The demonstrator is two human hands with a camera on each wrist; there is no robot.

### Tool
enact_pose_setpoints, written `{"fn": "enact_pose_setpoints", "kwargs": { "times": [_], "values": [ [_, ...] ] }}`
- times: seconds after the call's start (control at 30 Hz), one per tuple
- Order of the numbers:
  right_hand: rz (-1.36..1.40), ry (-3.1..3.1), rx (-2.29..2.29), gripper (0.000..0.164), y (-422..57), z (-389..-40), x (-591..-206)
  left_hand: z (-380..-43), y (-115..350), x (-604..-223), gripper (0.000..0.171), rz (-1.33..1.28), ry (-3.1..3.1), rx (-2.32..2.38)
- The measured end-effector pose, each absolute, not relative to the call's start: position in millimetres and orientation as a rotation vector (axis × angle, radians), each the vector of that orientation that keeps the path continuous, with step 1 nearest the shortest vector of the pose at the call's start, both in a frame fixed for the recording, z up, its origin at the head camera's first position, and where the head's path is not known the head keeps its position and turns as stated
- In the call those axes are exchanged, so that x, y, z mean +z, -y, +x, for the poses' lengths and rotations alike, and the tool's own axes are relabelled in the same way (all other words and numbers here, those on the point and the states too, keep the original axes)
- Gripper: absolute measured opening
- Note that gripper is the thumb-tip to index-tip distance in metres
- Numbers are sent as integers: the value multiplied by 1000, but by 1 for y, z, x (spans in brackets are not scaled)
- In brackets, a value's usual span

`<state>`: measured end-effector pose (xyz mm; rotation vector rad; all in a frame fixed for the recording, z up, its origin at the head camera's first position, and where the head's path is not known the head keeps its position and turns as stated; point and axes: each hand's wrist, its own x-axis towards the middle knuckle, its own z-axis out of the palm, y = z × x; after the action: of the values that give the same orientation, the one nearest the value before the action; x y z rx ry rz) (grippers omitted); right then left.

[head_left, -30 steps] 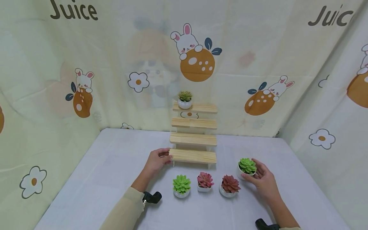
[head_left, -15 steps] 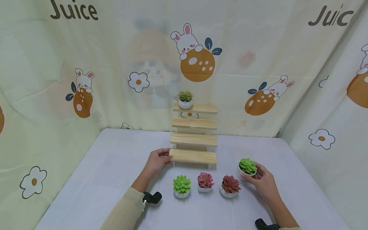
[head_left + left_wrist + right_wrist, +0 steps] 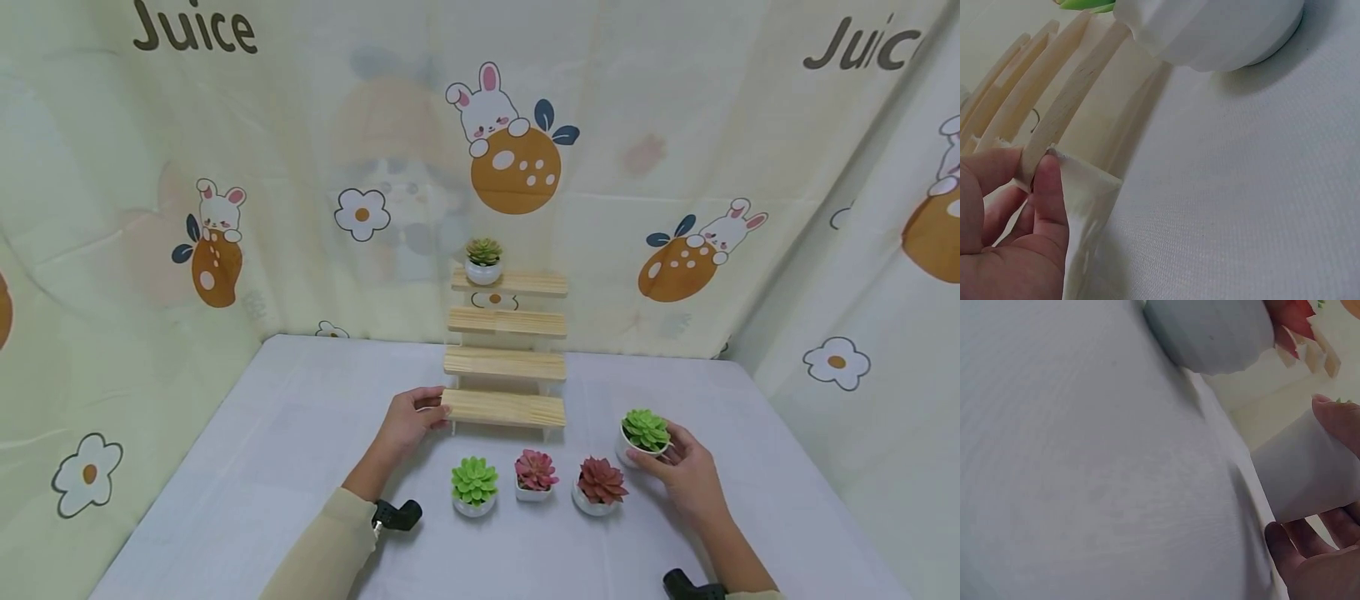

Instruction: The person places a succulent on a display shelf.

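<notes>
My left hand (image 3: 408, 423) pinches the left end of the lowest plank of a stepped wooden shelf (image 3: 504, 407); in the left wrist view, thumb and fingers (image 3: 1050, 200) close on that plank's end. My right hand (image 3: 686, 467) grips a white round pot (image 3: 626, 450) with a bright green succulent (image 3: 647, 430), to the right of the shelf. In the right wrist view the pot (image 3: 1304, 469) sits between thumb and fingers, close over the tablecloth. Another potted succulent (image 3: 483, 260), dark green, stands at the left of the top plank.
In front of the shelf stand a light green succulent (image 3: 474, 485), a pink one in a square pot (image 3: 535, 475) and a dark red one (image 3: 599, 485), in a row on the white tablecloth (image 3: 315, 433). A printed curtain (image 3: 615, 250) hangs behind the shelf.
The right hand's potted succulent has risen very slightly and tilted a little. The left hand and the shelf have stayed in place.
</notes>
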<state>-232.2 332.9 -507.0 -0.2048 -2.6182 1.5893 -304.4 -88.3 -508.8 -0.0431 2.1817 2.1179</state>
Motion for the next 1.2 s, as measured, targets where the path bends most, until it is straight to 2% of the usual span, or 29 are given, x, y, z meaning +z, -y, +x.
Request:
{"fn": "enact_pose_setpoints", "kwargs": {
  "times": [0.67, 1.2],
  "values": [
    [-57, 2507, 1673, 92, -303, -250, -449, -305, 86, -510, 39, -51, -2181, 2136],
    [19, 2379, 1815, 88, -262, -288, -418, -305, 86, -510, 39, -39, -2185, 2138]
  ]
}}
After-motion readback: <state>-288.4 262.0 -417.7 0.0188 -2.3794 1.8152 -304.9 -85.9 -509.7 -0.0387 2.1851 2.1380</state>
